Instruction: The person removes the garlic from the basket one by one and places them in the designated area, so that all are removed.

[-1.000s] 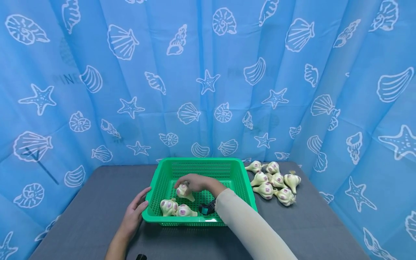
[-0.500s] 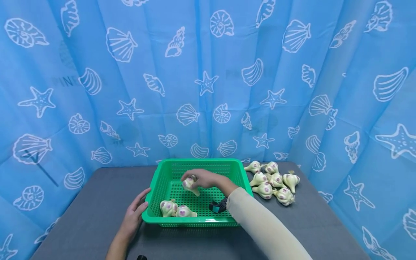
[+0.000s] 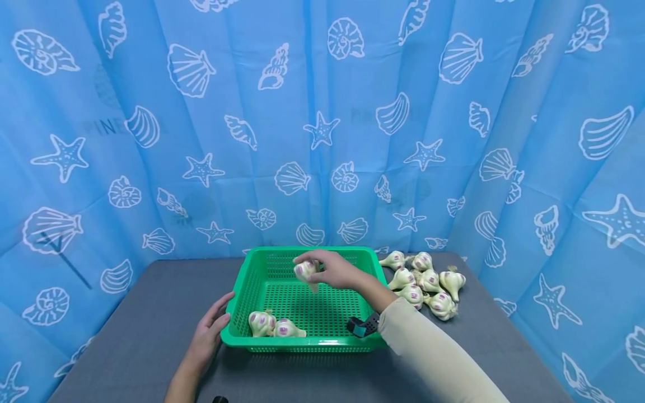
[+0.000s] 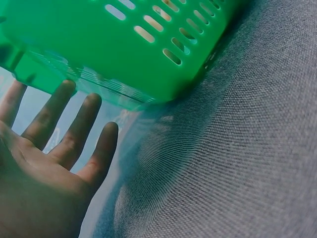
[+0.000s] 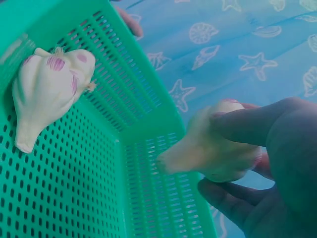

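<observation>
My right hand (image 3: pixel 335 270) grips a garlic bulb (image 3: pixel 305 271) over the back part of the green plastic basket (image 3: pixel 302 341). In the right wrist view the thumb and fingers pinch this bulb (image 5: pixel 213 144), its stem pointing left. Two more garlic bulbs (image 3: pixel 275 324) lie together in the basket's front left corner. At the left side of the basket my left hand (image 3: pixel 205 330) touches the rim, and the left wrist view shows its fingers (image 4: pixel 74 134) spread and nearly straight beside the basket's wall (image 4: pixel 114 64).
Several garlic bulbs (image 3: pixel 428 280) are heaped on the grey table (image 3: pixel 478 347) right of the basket. A black strap device (image 3: pixel 363 326) sits at my right wrist. Blue shell-print curtains (image 3: pixel 322 140) surround the table. Something small and black (image 3: pixel 220 399) shows at the front edge.
My right hand has lifted the held garlic bulb and carried it back and rightward from near the two bulbs. The left hand stays at the rim.
</observation>
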Motion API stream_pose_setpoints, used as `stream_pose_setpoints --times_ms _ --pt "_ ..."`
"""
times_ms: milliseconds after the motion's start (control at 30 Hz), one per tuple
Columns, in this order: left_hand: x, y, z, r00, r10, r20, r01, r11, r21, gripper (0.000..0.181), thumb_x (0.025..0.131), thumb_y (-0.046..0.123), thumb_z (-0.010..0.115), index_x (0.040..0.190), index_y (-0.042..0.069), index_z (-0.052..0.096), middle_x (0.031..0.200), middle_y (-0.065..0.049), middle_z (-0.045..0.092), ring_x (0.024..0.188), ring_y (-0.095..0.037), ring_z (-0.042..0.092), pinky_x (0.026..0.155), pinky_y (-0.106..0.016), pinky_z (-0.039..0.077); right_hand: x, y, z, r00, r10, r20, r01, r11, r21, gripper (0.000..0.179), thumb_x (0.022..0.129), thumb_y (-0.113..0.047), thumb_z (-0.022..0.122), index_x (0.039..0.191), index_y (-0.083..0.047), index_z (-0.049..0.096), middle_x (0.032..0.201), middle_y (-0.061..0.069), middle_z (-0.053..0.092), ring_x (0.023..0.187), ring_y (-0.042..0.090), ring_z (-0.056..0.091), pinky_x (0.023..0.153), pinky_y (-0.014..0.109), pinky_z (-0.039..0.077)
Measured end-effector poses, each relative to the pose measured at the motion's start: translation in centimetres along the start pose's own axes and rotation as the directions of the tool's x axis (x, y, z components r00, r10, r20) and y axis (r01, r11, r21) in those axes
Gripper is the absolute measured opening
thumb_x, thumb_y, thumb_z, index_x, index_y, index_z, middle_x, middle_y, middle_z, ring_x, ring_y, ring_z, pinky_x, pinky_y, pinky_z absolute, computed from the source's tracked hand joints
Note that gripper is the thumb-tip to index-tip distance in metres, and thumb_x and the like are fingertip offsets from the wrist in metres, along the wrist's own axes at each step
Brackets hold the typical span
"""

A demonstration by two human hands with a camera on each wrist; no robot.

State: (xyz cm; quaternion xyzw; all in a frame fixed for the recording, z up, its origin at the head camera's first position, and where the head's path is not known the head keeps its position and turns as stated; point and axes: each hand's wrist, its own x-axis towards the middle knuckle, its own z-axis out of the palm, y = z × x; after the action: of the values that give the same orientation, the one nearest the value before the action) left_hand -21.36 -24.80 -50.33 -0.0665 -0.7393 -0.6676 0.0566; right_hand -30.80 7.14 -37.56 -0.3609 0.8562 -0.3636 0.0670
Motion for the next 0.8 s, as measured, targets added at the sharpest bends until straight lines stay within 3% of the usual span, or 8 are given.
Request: stream_pose_setpoints --times_ms 133,367,600,800 --pt "0.0 0.1 0.1 1.0 0.009 0.004 -0.009 1.0 -0.002 0.048 0.105 0.021 0.044 0.15 0.009 0.034 0.146 -0.024 0.035 0.111 0.0 0.051 0.084 -0.024 0.047 -1.1 0.4 -0.7 0.997 -0.015 -0.079 0.015 1.0 0.002 0.044 0.09 -0.007 0.069 0.132 -0.018 0.06 0.127 0.004 0.057 0.089 0.019 0.054 0.068 0.034 0.046" --pt "-0.1 0.2 0.1 1.0 -0.01 0.011 0.011 1.0 -0.003 0.048 0.105 0.023 0.044 0.151 0.01 0.034 0.149 -0.024 0.032 0.111 0.003 0.05 0.084 -0.023 0.047 -3.0 1.8 -2.4 0.98 0.007 -0.2 -0.002 1.0 0.024 0.047 0.089 -0.01 0.072 0.134 -0.016 0.059 0.121 0.005 0.059 0.09 0.023 0.056 0.069 0.036 0.047" --pt "-0.1 0.2 0.0 1.0 -0.011 0.011 0.011 1.0 -0.013 0.048 0.105 0.022 0.044 0.151 0.009 0.033 0.149 -0.024 0.032 0.11 0.003 0.051 0.084 -0.024 0.047 -4.8 3.5 -3.8 0.955 0.059 -0.289 -0.039 0.996 0.075 0.048 0.088 -0.013 0.073 0.133 -0.014 0.06 0.119 0.01 0.06 0.093 0.03 0.058 0.067 0.038 0.048" --pt "-0.1 0.2 0.0 1.0 -0.004 0.012 0.004 1.0 -0.011 0.049 0.105 0.021 0.044 0.151 0.009 0.033 0.148 -0.025 0.032 0.111 0.001 0.051 0.084 -0.024 0.047 -6.3 5.0 -4.2 0.925 0.086 -0.37 -0.067 0.996 0.064 0.048 0.087 -0.014 0.074 0.133 -0.013 0.059 0.116 0.012 0.063 0.091 0.028 0.059 0.063 0.037 0.047"
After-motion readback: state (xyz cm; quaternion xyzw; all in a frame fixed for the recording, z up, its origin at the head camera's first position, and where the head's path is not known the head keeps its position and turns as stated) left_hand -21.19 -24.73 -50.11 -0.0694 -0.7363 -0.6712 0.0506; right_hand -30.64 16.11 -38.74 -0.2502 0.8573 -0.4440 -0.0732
